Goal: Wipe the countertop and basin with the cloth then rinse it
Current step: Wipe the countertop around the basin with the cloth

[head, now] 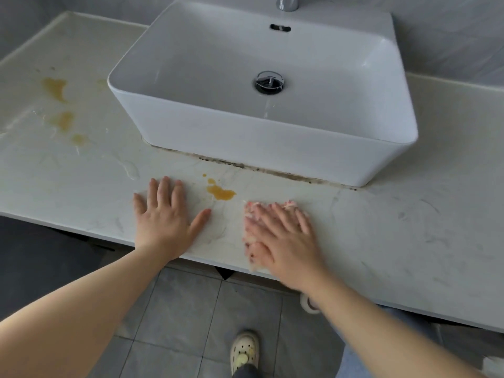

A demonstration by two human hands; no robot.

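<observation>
**Tabletop (381, 227) stained amber, cloth (289, 204) pressed flat**

We look down on a pale, marble-veined tabletop in a bathroom with grey wall tiles (450, 36) and a grey tiled floor (191, 309). A glossy white basin (272, 151), rectangular with rounded corners, sits on it. The basin has a chrome drain (270, 82) and an overflow slot (280, 28), and the foot of a chrome tap (287, 2) shows behind it. A dark grime line (245, 166) runs along the basin's front base.

Amber puddles lie at the far left (56, 88), and another amber puddle (221, 192) lies near the front edge, between the hands. The left hand (163, 227) lies flat on bare stone, fingers straight and spread. The right hand (283, 241) presses the cloth onto the tabletop by its front edge, fingers straight and slightly apart. The cloth is blurred; it seems pale with pink flecks. A cream clog (244, 350) stands on the floor below.
</observation>
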